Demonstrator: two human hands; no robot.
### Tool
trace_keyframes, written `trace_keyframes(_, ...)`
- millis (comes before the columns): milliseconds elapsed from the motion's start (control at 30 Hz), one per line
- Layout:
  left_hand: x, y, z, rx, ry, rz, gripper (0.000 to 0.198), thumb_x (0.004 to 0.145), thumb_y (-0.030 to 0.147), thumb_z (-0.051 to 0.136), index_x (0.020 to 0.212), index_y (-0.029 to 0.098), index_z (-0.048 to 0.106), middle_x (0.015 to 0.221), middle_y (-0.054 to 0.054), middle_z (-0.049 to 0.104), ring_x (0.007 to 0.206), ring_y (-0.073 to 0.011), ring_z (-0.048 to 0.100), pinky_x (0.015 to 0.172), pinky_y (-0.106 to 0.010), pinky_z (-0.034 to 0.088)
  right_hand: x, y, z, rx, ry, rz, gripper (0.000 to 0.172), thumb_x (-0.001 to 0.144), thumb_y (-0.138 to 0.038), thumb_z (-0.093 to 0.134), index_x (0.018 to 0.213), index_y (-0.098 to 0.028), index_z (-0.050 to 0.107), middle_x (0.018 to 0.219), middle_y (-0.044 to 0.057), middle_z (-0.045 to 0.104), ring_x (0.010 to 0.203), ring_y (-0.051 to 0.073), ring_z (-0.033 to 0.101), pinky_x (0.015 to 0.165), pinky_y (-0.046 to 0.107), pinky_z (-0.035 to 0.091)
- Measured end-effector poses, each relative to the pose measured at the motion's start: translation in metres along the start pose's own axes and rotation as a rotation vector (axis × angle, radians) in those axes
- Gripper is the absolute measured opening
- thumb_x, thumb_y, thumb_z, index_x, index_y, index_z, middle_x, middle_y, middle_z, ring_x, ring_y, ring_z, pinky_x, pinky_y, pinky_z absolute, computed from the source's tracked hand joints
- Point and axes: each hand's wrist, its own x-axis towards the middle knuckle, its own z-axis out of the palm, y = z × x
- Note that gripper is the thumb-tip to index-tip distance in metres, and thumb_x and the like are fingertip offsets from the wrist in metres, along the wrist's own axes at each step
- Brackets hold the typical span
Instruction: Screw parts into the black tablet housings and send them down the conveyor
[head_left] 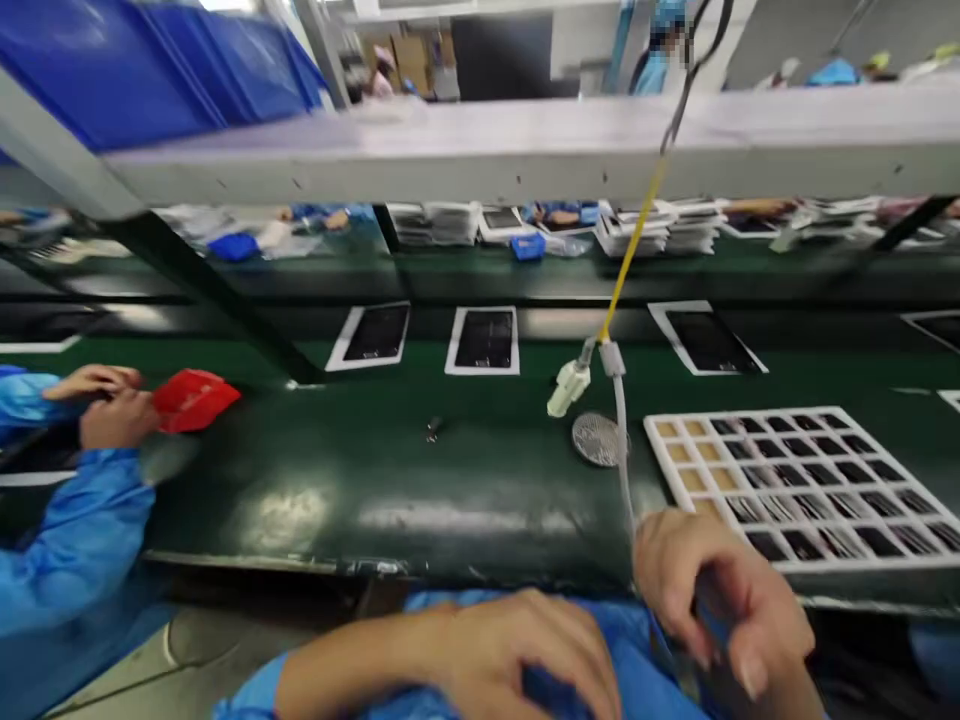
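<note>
My left hand (529, 650) is low in front of my body, its loosely bent fingers apart over my blue clothing, with nothing visible in it. My right hand (724, 600) is raised at the front edge of the bench, left of the white tray's near corner. Its thumb and curled fingers stand apart, and I see nothing between them. A white hose (622, 440) hangs down from above and passes out of sight at this hand; whether they touch I cannot tell. Beside the hose hangs a pale green connector-like piece (568, 388).
A white compartment tray (660, 465) holds several dark flat parts. Near it lies a round metal disc (598, 440); a small dark piece (433, 430) is further left. Dark panels on white sheets (486, 341) line the back. A co-worker's hands (112, 400) are beside a red pouch (193, 399).
</note>
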Motion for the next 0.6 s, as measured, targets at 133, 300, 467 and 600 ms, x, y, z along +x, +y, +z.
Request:
trace_keyframes(133, -0.019, -0.064, 0.045, -0.086, 0.091, -0.120, 0.064, 0.098, 0.082, 0.072, 0.108, 0.020, 0.087, 0.096, -0.014, 0.082, 0.086, -0.0263, 0.075, 0.088, -0.038, 0.061, -0.012, 0.008, -0.016, 0.080, 0.399, -0.128, 0.036, 0.088, -0.049, 0.090, 0.116, -0.031, 0.079, 0.059, -0.005, 0.064, 0.046, 0.013, 0.053, 0.054, 0.028, 0.048)
trace_keyframes(300, -0.047, -0.089, 0.053, -0.100, 0.177, -0.264, 0.055, 0.101, 0.076, 0.073, 0.093, 0.023, 0.088, 0.085, -0.009, 0.077, 0.081, -0.0218, 0.068, 0.085, -0.035, 0.055, 0.011, 0.021, -0.043, -0.148, 0.629, -0.014, 0.033, 0.089, -0.035, 0.091, 0.119, -0.029, 0.078, 0.070, -0.004, 0.071, 0.047, 0.012, 0.056, 0.048, 0.026, 0.047)
trace_keyframes(467, -0.074, -0.062, 0.051, -0.109, 0.272, -0.424, 0.059, 0.090, 0.075, 0.087, 0.126, 0.028, 0.086, 0.131, -0.015, 0.077, 0.125, -0.0345, 0.069, 0.119, -0.050, 0.051, 0.060, 0.063, -0.080, -0.396, 1.049, -0.230, 0.041, 0.087, -0.047, 0.090, 0.120, -0.031, 0.070, 0.095, 0.001, 0.078, 0.077, 0.018, 0.075, 0.072, 0.033, 0.066)
trace_keyframes(600, -0.089, -0.017, -0.009, -0.217, 0.229, -0.385, 0.058, 0.094, 0.067, 0.086, 0.138, 0.030, 0.083, 0.134, -0.015, 0.079, 0.124, -0.0367, 0.074, 0.113, -0.054, 0.058, 0.105, 0.098, -0.089, -0.540, 0.849, -0.102, 0.103, 0.075, -0.050, 0.099, 0.162, -0.034, 0.046, 0.152, 0.011, 0.070, 0.136, 0.030, 0.071, 0.117, 0.049, 0.060)
